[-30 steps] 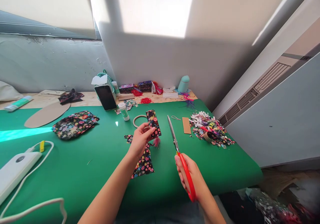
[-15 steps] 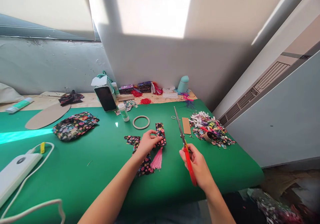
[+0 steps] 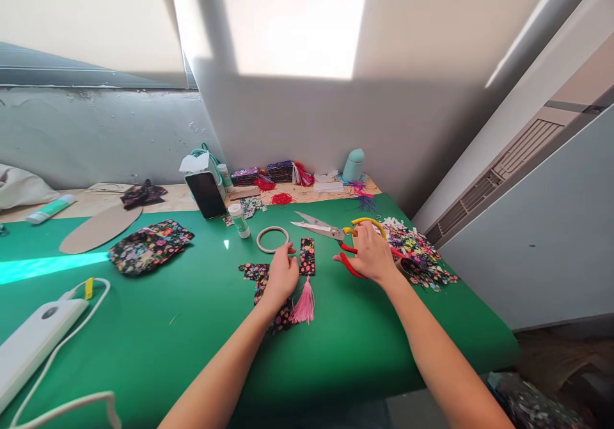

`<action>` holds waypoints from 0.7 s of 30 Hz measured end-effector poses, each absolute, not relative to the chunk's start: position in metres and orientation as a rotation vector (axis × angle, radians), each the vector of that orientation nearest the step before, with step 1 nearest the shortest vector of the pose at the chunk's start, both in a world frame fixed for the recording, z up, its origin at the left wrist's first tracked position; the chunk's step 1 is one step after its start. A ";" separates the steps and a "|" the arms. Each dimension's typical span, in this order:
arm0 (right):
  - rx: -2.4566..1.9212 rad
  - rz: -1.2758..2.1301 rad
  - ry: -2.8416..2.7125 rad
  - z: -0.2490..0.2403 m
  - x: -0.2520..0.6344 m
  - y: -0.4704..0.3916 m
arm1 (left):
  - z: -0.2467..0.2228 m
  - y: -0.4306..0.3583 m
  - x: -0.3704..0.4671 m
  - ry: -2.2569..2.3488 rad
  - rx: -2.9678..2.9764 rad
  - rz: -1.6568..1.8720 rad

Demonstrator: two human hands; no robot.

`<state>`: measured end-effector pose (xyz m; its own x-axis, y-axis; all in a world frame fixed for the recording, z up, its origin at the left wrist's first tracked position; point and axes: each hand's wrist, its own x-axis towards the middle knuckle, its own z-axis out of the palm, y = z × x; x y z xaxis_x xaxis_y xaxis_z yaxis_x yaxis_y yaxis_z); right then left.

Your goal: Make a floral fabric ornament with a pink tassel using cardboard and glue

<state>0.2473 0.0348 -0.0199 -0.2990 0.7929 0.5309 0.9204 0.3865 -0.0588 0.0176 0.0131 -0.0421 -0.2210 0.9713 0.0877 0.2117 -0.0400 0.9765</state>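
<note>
Pink stringy tassel (image 3: 304,304) fans below a flat floral rectangle (image 3: 307,257).

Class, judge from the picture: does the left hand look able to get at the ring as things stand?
Probably yes: the left hand is close beside the ring, and nothing shows between them. The open scissors point towards the ring but don't cover it.

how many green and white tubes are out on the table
3: one tube upright on the green mat, a second tube just right of the phone, a third tube lying at far left. Others may be hidden.
</note>
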 end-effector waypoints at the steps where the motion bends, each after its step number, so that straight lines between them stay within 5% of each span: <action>1: -1.439 -0.421 -2.175 -0.026 0.250 0.037 | -0.042 0.015 0.014 1.526 1.311 1.377; 10: -1.275 -0.875 -2.173 -0.040 0.265 0.030 | -0.016 -0.001 -0.003 1.489 1.637 1.712; 21: -1.353 -0.848 -2.127 -0.035 0.256 0.018 | -0.011 -0.008 -0.001 1.460 2.505 1.681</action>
<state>0.2558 0.0182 -0.0348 -0.3983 0.6196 0.6763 0.9150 0.3205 0.2451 -0.0012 -0.0075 -0.0108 0.1272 0.5392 0.8325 0.7486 -0.6028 0.2761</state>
